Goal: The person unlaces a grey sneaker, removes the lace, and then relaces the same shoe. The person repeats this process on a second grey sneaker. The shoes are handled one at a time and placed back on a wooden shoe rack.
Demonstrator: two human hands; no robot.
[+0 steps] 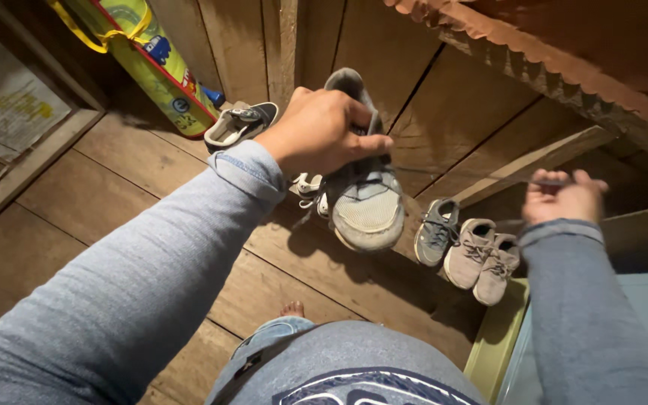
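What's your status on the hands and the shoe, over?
Left hand gripping worn grey lace-up sneaker, lifted off the floor. Right hand open, empty. Three small grey shoes lined on wooden floor below.

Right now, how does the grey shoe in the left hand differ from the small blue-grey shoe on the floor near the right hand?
The grey shoe is lifted off the floor, gripped by the left hand; the small blue-grey shoe rests on the wooden floor, untouched. The grey shoe looks much larger, though it is also nearer the camera. It hangs toe-down, while the small blue-grey shoe lies on its sole. Both are laced sneakers.
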